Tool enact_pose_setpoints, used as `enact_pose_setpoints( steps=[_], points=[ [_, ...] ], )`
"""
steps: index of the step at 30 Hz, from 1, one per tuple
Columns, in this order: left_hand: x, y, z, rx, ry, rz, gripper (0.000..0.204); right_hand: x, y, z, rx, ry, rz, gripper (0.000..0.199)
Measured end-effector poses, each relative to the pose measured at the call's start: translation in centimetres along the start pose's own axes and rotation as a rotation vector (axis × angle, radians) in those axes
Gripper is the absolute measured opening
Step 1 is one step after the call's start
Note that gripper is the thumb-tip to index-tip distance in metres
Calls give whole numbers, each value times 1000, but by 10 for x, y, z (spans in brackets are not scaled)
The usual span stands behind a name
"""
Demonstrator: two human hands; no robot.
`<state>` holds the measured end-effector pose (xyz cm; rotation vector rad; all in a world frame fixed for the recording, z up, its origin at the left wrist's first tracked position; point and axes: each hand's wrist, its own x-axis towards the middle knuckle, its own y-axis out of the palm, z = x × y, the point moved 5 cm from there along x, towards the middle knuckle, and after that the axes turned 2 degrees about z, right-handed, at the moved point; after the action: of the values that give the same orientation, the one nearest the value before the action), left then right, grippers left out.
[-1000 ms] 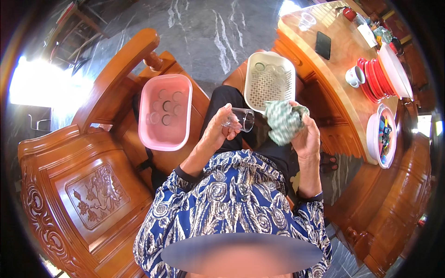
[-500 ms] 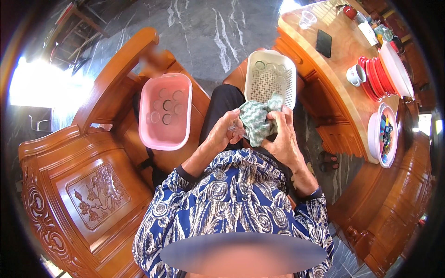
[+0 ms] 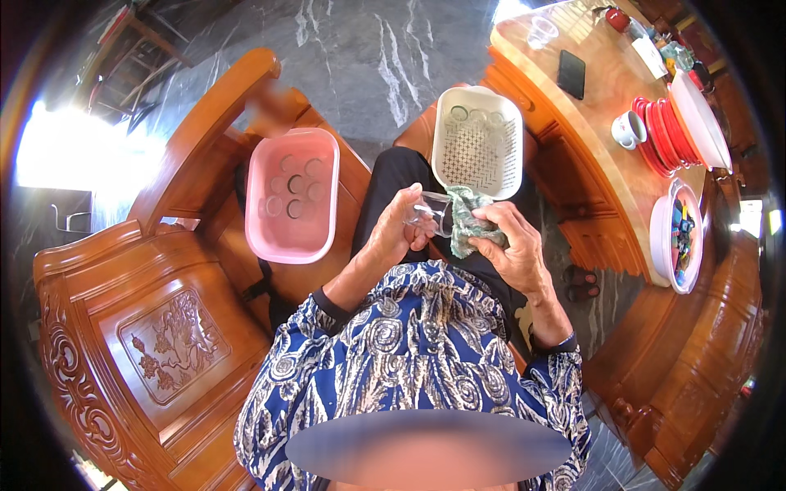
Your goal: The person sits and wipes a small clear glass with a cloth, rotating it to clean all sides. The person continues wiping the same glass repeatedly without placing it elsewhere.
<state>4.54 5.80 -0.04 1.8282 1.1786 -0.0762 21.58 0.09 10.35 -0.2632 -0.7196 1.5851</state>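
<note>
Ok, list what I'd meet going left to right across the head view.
Pink basin, left hand, clear glass, green-and-white cloth, right hand, dark phone, white mug, pale bowl of small colourful things.

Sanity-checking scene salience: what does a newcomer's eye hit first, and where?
Centre, over the lap: the left hand holds a clear glass cup while the right hand holds a crumpled green-and-white cloth at its open end. Next, the pink rectangular tub of clear round glasses at left. Then the bright red, round stacked dishes on the wooden table at right.
</note>
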Motion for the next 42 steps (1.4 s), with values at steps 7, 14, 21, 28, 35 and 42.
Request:
enact_pose_setpoints(
  steps=[7,14,21,28,35,42],
  points=[
    [3,3,6,182,5,110,39,-1,18,2,-284,-478,66,49],
    [-8,25,8,190,11,129,43,13,15,6,-559,-224,-206,61],
    [-5,10,4,193,17,79,47,8,34,-37,321,257,266,57],
    [5,-1,11,277,-74,59,47,4,22,-12,-376,-34,218,59],
    [-2,16,24,253,-152,201,46,5,21,18,-729,-534,-27,36],
    [-20,31,1,520,12,241,55,15,16,15,-668,-470,13,35]
  ],
)
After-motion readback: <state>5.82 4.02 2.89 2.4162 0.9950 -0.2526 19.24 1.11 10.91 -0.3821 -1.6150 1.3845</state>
